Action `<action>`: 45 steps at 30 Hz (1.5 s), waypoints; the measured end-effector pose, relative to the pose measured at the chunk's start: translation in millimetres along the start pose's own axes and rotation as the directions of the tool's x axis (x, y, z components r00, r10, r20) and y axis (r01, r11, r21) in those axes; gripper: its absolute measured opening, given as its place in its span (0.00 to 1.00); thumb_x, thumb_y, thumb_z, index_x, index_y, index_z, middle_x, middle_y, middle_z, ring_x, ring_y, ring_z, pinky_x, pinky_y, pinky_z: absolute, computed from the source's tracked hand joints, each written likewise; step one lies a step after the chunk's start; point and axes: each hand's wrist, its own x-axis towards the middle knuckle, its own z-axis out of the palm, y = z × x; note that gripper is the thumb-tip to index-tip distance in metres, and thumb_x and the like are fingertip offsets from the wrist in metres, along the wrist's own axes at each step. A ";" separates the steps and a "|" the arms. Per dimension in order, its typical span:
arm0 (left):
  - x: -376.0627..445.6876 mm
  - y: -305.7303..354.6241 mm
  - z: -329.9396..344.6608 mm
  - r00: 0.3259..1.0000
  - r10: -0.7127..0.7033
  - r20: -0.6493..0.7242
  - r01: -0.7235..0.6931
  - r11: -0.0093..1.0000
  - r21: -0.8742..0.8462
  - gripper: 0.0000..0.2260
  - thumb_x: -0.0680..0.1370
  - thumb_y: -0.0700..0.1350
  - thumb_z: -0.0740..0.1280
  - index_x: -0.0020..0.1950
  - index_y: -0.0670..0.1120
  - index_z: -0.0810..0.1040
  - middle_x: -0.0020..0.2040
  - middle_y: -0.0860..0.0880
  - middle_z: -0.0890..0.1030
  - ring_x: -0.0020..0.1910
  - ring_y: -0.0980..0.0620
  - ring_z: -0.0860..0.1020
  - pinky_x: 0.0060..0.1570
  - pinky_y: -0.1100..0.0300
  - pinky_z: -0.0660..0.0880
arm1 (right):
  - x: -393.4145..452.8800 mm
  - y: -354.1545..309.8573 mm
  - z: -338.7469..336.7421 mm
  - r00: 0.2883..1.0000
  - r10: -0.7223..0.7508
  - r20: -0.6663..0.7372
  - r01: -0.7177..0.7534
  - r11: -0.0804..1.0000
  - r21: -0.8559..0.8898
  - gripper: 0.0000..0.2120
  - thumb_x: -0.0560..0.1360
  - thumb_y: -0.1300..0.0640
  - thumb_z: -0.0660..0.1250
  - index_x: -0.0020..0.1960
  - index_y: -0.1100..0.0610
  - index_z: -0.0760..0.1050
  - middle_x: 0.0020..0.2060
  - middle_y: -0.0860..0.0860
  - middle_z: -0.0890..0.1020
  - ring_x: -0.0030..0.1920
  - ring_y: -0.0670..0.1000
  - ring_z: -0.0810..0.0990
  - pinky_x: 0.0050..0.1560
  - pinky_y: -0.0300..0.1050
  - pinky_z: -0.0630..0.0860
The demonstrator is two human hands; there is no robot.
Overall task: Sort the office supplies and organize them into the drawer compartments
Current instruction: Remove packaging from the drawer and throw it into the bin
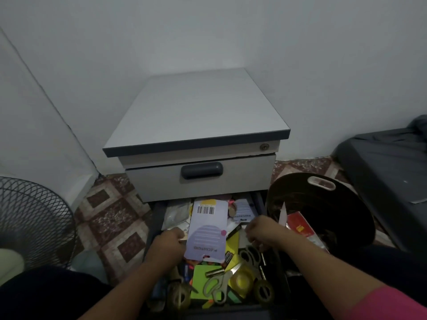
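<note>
Down in the open lower drawer (154,218), a jumble of office supplies is seen: a lavender card (208,229) with a barcode, green sticky notes (200,282), grey-handled scissors (218,286), tape rolls. The card's left edge is pinched by the left hand (169,245). The right hand (262,229) is curled over black-handled scissors (250,254); whether anything is gripped cannot be told. A dark bin (323,204) stands just right.
</note>
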 end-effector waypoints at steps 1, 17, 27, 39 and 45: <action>0.1 -7.5 -0.6 1.000 0.013 -0.010 -0.011 0.988 0.152 0.06 0.75 0.43 0.65 0.50 0.44 0.77 0.48 0.45 0.79 0.49 0.45 0.78 0.50 0.56 0.75 | 2.1 0.7 9.3 1.000 -0.015 0.006 0.015 1.000 -0.013 0.12 0.77 0.65 0.62 0.60 0.64 0.76 0.43 0.56 0.77 0.39 0.50 0.76 0.34 0.38 0.74; -6.3 -13.2 24.0 0.971 -0.029 0.239 -0.176 0.589 0.789 0.12 0.80 0.40 0.58 0.63 0.42 0.72 0.62 0.42 0.75 0.61 0.43 0.72 0.65 0.51 0.66 | 25.4 3.0 62.8 0.988 0.020 0.151 -0.076 0.925 0.373 0.26 0.72 0.65 0.68 0.68 0.61 0.63 0.53 0.62 0.76 0.44 0.58 0.74 0.36 0.48 0.72; 14.3 24.1 0.8 0.975 0.214 0.067 -0.221 0.967 0.129 0.24 0.75 0.36 0.64 0.71 0.46 0.66 0.64 0.44 0.72 0.62 0.46 0.72 0.62 0.56 0.71 | 31.8 -3.3 62.6 0.987 -0.047 0.155 -0.055 0.799 0.599 0.14 0.71 0.63 0.72 0.54 0.63 0.73 0.44 0.58 0.79 0.42 0.55 0.73 0.33 0.43 0.67; 17.4 -0.7 41.3 0.993 -0.117 -0.012 0.105 0.929 -0.356 0.33 0.72 0.36 0.73 0.70 0.44 0.58 0.60 0.42 0.75 0.57 0.44 0.77 0.55 0.47 0.77 | 60.4 2.9 40.4 0.959 0.243 -0.148 -0.004 0.530 0.848 0.17 0.78 0.58 0.64 0.62 0.68 0.72 0.36 0.53 0.74 0.34 0.50 0.73 0.35 0.44 0.72; 21.9 0.7 43.7 0.945 -0.320 0.064 0.292 0.744 -0.601 0.30 0.66 0.30 0.76 0.59 0.41 0.62 0.51 0.40 0.76 0.49 0.42 0.78 0.48 0.46 0.78 | 66.2 -0.5 41.4 0.963 0.233 -0.135 0.010 0.470 0.883 0.14 0.79 0.59 0.63 0.61 0.66 0.73 0.35 0.51 0.74 0.33 0.47 0.73 0.34 0.39 0.71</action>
